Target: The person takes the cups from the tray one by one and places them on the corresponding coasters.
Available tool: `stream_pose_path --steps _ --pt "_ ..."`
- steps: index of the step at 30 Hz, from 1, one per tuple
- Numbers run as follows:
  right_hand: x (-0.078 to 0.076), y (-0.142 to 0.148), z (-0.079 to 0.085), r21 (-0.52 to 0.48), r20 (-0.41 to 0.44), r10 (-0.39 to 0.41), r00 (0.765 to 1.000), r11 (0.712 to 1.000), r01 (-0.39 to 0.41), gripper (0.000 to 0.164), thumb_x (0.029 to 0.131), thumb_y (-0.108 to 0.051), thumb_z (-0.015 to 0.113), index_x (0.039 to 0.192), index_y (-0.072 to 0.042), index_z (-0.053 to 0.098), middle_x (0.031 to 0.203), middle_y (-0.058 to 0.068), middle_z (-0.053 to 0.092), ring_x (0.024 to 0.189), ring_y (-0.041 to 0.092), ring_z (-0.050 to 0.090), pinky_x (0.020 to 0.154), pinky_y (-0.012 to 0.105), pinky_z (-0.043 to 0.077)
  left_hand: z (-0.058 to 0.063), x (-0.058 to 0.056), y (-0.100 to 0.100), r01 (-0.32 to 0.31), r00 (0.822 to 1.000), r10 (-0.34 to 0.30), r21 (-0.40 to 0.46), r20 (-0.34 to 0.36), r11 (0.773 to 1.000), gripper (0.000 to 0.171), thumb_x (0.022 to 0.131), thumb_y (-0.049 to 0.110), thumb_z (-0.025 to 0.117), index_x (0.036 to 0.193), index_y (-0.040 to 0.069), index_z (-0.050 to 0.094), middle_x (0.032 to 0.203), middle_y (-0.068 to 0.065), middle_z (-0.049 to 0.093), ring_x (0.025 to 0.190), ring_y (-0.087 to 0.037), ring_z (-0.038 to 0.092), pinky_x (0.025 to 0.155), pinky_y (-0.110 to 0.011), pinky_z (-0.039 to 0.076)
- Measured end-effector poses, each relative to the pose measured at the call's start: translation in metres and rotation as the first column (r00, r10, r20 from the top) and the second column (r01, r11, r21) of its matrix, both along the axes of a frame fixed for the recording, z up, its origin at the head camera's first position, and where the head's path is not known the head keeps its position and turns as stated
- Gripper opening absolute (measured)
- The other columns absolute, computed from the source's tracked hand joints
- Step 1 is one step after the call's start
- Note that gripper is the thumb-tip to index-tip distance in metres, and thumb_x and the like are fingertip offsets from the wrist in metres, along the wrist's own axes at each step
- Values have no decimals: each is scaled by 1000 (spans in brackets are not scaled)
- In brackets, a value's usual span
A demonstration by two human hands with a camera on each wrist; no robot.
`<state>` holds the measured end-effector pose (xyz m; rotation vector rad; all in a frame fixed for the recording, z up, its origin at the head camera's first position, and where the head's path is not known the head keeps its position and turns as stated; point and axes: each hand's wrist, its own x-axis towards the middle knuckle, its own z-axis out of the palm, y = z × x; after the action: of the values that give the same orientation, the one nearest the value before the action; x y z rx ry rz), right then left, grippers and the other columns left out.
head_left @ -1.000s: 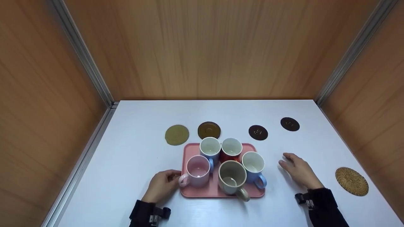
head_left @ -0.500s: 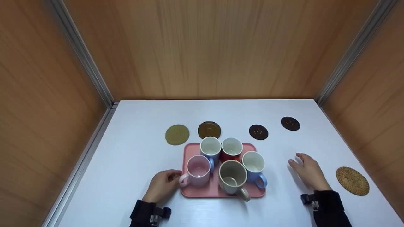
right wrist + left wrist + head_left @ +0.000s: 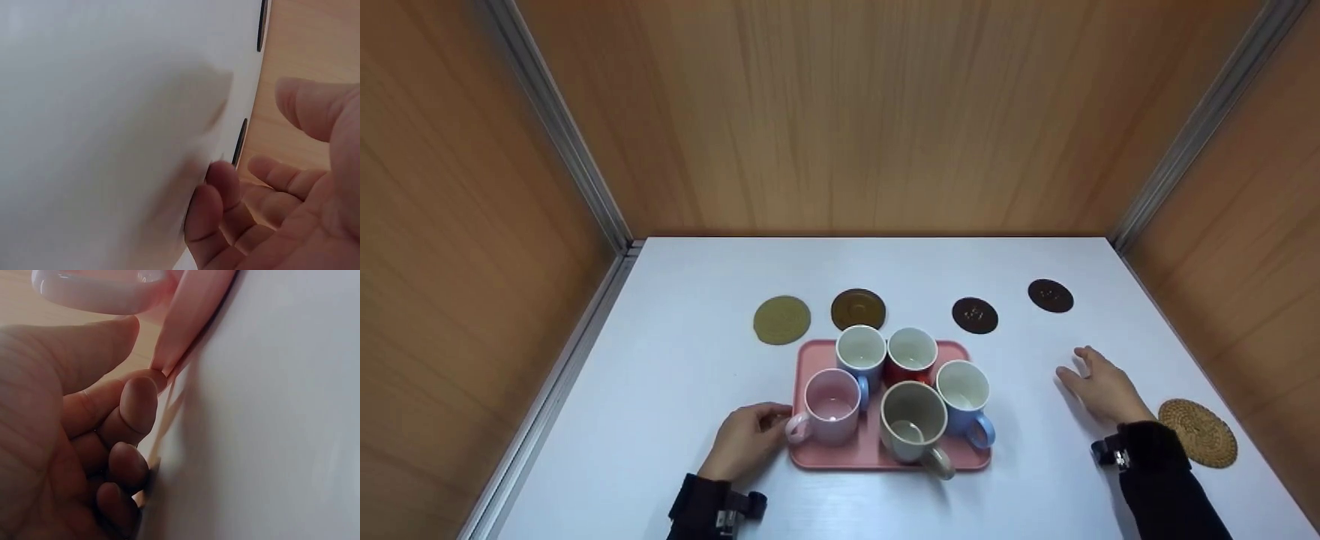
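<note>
The person's left hand (image 3: 746, 442) was at the left edge of a pink rectangular tray with rounded corners (image 3: 815, 361), which lay on a smooth white table (image 3: 660, 375). Its fingers were loosely bent, one fingertip meeting the tray's rim while the thumb stood apart from them, near the handle of a pale pink mug (image 3: 831, 424); whether the thumb touched that handle could not be told. On the tray, four other mugs stood upright with it: a light-blue mug with a white inside (image 3: 860, 351) and a red mug with a white inside (image 3: 911, 354) at the back, a large taupe mug (image 3: 911, 420) at the front, and a second light-blue mug (image 3: 962, 394) at the right. The right hand (image 3: 1102, 390) was over the table, well apart from the tray, its thumb spread wide from the loosely curved fingers. Its dark sleeve (image 3: 1162, 465) partly covered a round woven straw coaster (image 3: 1204, 435). Behind the tray lay an olive-green disc (image 3: 781, 320), a brown disc (image 3: 858, 307) and two dark round discs (image 3: 975, 315).
</note>
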<state>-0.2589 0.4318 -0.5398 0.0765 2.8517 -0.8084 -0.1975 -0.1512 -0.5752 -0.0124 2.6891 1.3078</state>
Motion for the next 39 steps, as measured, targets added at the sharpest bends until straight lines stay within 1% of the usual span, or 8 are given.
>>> stream_pose_path --steps 3,9,17,23,28,32,36,39 --pt "-6 5 1 10 20 8 1000 1000 -9 87 110 -50 52 160 16 25 164 46 18 148 67 29 119 73 32 -1 0 0 3 1000 -3 2 -4 1000 29 98 32 76 124 18 79 114 2 77 105 -14 65 99 -46 55" --pt "-13 10 2 -1 51 12 999 1000 -11 89 109 -52 54 162 14 24 166 45 11 150 68 20 121 74 27 -1 -2 0 -2 1000 2 6 12 1000 30 99 33 75 124 19 79 113 3 76 104 -13 64 98 -44 54" --pt "-22 9 3 24 36 68 997 997 -69 88 109 -50 55 160 15 25 166 46 13 151 67 21 122 74 25 -1 -2 -3 23 999 -23 -9 -42 1000 24 99 24 76 121 15 80 99 3 73 90 -13 59 84 -34 49" --pt "-39 -3 4 33 61 86 994 996 -88 87 108 -48 55 162 13 24 167 43 13 153 65 19 124 73 23 0 -1 -2 -2 1000 2 1 -7 1000 26 99 29 75 121 17 80 105 3 75 96 -13 61 91 -38 52" --pt "-55 -25 4 35 84 113 990 993 -116 82 110 -45 52 165 8 23 171 38 12 156 61 16 126 71 19 -1 0 -1 -7 1000 7 -4 -7 1000 26 99 30 75 122 18 80 109 2 77 99 -13 63 94 -40 53" --pt "-63 -48 5 46 50 184 982 981 -186 71 111 -37 50 165 5 28 172 35 16 157 57 20 127 69 20 1 0 0 -4 1000 4 6 -19 1000 26 99 30 75 121 18 80 108 2 76 99 -13 62 93 -39 52" --pt "-66 -65 4 86 -4 276 961 958 -274 62 112 -29 49 163 3 35 171 31 24 155 56 30 126 67 26 1 0 0 7 1000 -6 11 -30 1000 27 98 30 75 121 17 80 108 1 77 99 -13 62 94 -39 52" --pt "-68 -73 3 129 -6 314 949 942 -311 59 112 -27 48 163 1 38 171 28 26 152 55 35 124 68 30 1 0 0 13 999 -12 10 -38 1000 26 99 29 75 121 16 80 107 2 76 98 -13 62 93 -38 51"
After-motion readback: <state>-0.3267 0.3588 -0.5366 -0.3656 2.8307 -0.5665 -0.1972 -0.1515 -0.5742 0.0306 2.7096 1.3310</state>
